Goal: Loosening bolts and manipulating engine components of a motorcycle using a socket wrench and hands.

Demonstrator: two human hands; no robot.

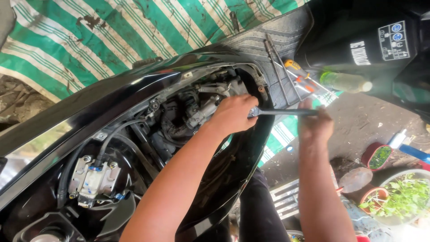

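Note:
A black scooter [89, 107] lies tilted with its body panel off, so the engine parts [188, 112] show. My left hand [233, 114] reaches into the opening and grips the head end of a long metal wrench [282, 112]. My right hand [313, 123] holds the wrench's outer handle end, to the right of the body edge. The wrench lies roughly level between both hands. What the wrench head sits on is hidden by my left hand.
A screwdriver with an orange-yellow handle [298, 71] and long metal rods [277, 71] rest on the scooter's footboard. A green plastic bottle [345, 82] lies beside them. Potted plants [403, 197] stand at the lower right. A green-and-white striped tarp [89, 36] lies behind.

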